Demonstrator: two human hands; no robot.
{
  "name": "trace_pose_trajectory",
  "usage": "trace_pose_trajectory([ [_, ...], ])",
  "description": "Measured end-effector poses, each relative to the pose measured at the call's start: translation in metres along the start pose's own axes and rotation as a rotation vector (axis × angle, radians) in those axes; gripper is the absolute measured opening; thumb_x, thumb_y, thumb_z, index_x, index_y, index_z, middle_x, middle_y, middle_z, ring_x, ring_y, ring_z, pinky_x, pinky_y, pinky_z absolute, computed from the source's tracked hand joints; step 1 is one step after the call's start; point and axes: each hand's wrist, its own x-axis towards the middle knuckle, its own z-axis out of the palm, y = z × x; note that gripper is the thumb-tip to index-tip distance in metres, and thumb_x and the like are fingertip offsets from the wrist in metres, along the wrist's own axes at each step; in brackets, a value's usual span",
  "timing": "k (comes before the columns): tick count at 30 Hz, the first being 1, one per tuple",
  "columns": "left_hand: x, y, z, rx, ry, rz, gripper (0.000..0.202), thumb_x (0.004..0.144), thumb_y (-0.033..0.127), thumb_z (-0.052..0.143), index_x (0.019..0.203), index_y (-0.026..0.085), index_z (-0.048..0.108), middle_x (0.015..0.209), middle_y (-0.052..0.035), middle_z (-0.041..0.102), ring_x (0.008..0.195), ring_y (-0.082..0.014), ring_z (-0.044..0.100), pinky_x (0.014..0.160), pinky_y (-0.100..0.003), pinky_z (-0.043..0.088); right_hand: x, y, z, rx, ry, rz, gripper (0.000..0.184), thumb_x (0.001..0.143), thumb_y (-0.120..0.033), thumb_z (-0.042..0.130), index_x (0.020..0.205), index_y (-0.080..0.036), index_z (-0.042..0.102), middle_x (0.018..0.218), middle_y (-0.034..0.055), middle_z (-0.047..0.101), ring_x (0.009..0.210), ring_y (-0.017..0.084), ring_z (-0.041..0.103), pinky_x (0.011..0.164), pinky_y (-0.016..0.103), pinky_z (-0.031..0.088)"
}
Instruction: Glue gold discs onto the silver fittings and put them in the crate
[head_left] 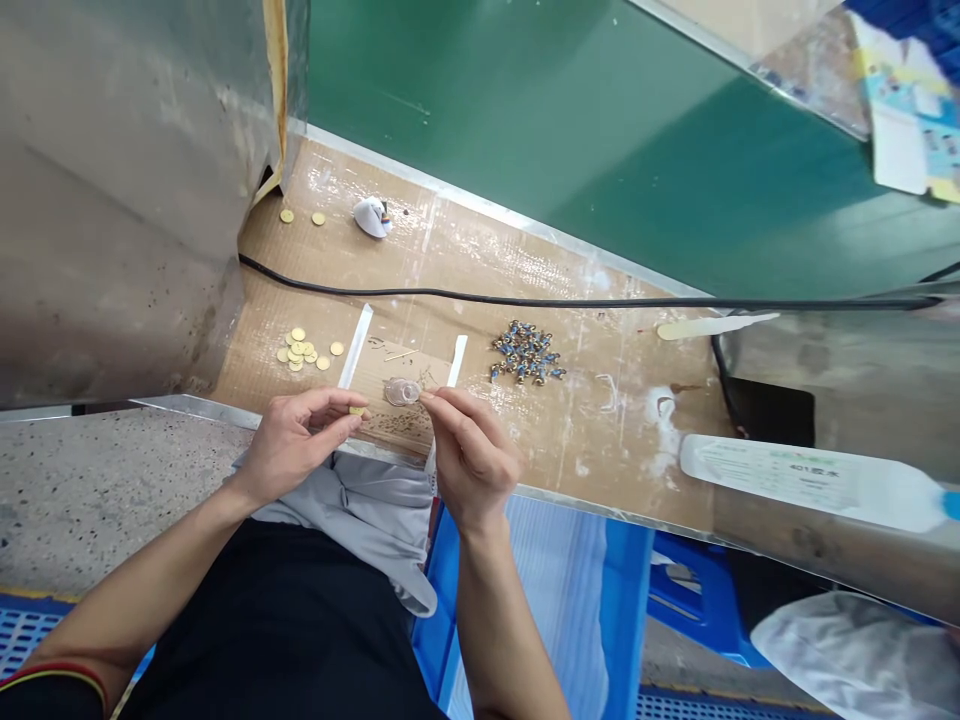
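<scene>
Jutting from the pinching right hand, a clear piece faces the left hand's gripped disc.

We look through one head-worn camera, facing forward and steeply down over the person's lap onto the desk, close above it. Our view takes in its near and far edges, both slanting down rightward, and the floor past the near edge.
</scene>
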Motion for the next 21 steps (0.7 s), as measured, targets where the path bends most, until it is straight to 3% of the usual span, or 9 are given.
trace_pose_trajectory([
  [4,0.0002,-0.0006,-0.0001,0.013,0.002,-0.007,0.021,0.1,0.033,0.089,0.119,0.023,0.09,0.101,-0.0028,0.091,0.092,-0.0195,0.088,0.084,-0.024,0.073,0.0012,-0.0021,-0.0014,0.015,-0.02,0.02,0.044,0.105,0.0,0.073,0.134,-0.031,0.085,0.12,0.0062,0.085,0.111,0.02,0.083,0.098,0.035,0.069],
  [11,-0.0006,-0.0035,-0.0018,-0.01,-0.014,-0.018,0.022,0.102,0.035,0.088,0.121,0.024,0.09,0.107,-0.0041,0.091,0.1,-0.0215,0.089,0.088,-0.026,0.073,0.0064,-0.0036,-0.001,0.047,0.055,0.122,0.034,0.106,-0.007,0.075,0.124,-0.032,0.088,0.115,0.0039,0.087,0.106,0.021,0.085,0.095,0.035,0.071],
  [21,0.0002,-0.0034,-0.0011,-0.018,-0.016,-0.04,0.024,0.101,0.037,0.087,0.12,0.022,0.089,0.107,-0.0069,0.091,0.1,-0.0251,0.09,0.09,-0.031,0.074,0.0081,-0.0013,0.0006,0.03,0.038,0.131,0.03,0.108,-0.01,0.073,0.122,-0.031,0.088,0.115,0.005,0.087,0.106,0.021,0.085,0.095,0.035,0.071],
])
